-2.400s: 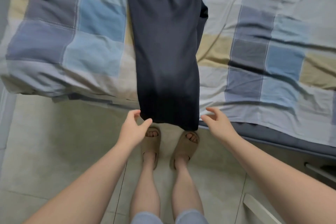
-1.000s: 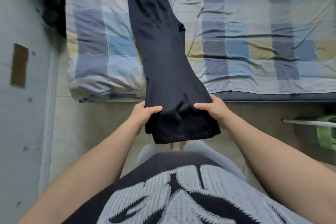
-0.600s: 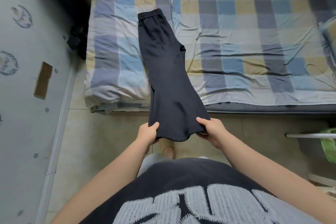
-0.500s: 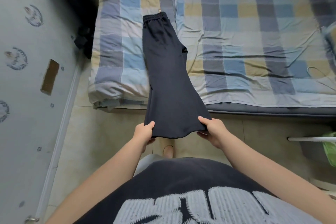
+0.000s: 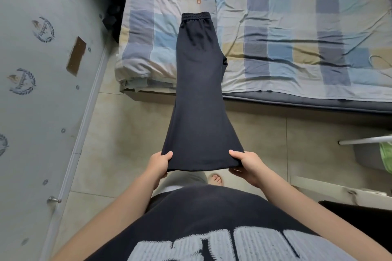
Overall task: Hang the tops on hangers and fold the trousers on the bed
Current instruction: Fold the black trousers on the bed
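Observation:
Dark navy trousers (image 5: 199, 91), folded leg on leg, stretch from the bed (image 5: 297, 27) down to me. Their elastic waistband lies on the checked sheet; the flared hem end is lifted off the floor side, over the bed's edge. My left hand (image 5: 158, 166) pinches the hem's left corner, thumb on top. My right hand (image 5: 247, 165) pinches the right corner the same way. No tops or hangers are in view.
A grey wall with printed emblems (image 5: 42, 70) runs along the left. Tiled floor (image 5: 118, 144) lies between me and the bed. A white rail and a green object (image 5: 385, 154) stand at the right, with a dark object low at the right edge.
Both hands took hold of the hem, which hung over the bed's edge, and lifted it up towards me. The view pulled back, so the waistband now shows on the sheet.

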`<control>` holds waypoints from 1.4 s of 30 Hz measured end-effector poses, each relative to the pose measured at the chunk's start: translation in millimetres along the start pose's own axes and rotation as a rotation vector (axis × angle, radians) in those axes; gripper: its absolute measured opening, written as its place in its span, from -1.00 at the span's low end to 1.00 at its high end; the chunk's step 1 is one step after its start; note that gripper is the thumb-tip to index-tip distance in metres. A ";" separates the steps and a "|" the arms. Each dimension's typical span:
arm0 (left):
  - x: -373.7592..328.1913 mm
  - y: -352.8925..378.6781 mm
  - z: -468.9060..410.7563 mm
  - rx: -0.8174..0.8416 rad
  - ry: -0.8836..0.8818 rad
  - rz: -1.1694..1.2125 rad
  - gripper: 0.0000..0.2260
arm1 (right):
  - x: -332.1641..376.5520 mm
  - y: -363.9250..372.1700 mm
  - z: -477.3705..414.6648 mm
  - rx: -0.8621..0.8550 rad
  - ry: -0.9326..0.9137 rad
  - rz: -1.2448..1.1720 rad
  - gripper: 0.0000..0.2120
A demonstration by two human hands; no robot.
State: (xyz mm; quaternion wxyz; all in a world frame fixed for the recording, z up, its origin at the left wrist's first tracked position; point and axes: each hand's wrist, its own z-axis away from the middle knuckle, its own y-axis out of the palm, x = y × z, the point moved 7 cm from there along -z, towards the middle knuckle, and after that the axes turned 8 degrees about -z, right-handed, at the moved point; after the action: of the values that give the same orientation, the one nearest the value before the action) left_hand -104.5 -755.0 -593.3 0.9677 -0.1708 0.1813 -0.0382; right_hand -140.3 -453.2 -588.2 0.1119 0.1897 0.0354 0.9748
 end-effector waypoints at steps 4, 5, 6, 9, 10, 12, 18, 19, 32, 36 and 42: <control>22.0 -2.3 10.9 0.013 -0.014 -0.012 -0.89 | -16.8 -8.5 13.9 0.033 0.018 0.056 -0.87; 19.8 -2.6 12.9 0.007 -0.012 -0.008 -0.89 | -15.7 -8.6 14.7 0.033 0.011 0.057 -0.86; 14.9 -2.5 13.4 0.002 -0.005 0.001 -0.90 | -12.4 -7.9 14.6 0.032 0.002 0.053 -0.85; -9.2 -2.7 13.5 -0.012 0.015 0.053 -0.87 | 7.7 -3.7 11.6 0.021 -0.030 0.038 -0.77; -17.9 -3.3 11.5 -0.016 0.015 0.082 -0.84 | 16.7 -1.3 9.9 0.016 -0.039 0.031 -0.75; -36.4 -4.1 8.4 -0.019 0.005 0.151 -0.84 | 36.0 4.1 6.2 0.005 -0.054 0.009 -0.72; -117.0 -8.4 -19.9 -0.018 0.023 0.370 -0.89 | 116.7 34.7 -13.8 0.007 -0.108 -0.072 -0.79; -132.9 -9.4 -28.5 -0.012 0.021 0.414 -0.91 | 132.9 42.1 -20.2 0.009 -0.118 -0.085 -0.82; -401.3 -64.4 -157.1 0.114 0.028 0.474 -0.90 | 380.4 166.2 -113.1 -0.105 -0.189 -0.112 -0.89; -468.0 -73.8 -197.3 0.114 0.012 0.410 -0.84 | 440.6 194.4 -145.8 -0.153 -0.190 -0.141 -0.88; -543.1 -63.1 -287.4 0.095 0.038 0.363 -0.75 | 507.5 213.9 -238.1 -0.168 -0.181 -0.207 -0.88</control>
State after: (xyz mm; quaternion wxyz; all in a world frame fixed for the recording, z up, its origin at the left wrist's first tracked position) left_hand -715.7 -831.4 -639.9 0.9621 -0.0887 0.2255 0.1251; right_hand -732.3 -550.0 -601.0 0.2299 0.2621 -0.0373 0.9365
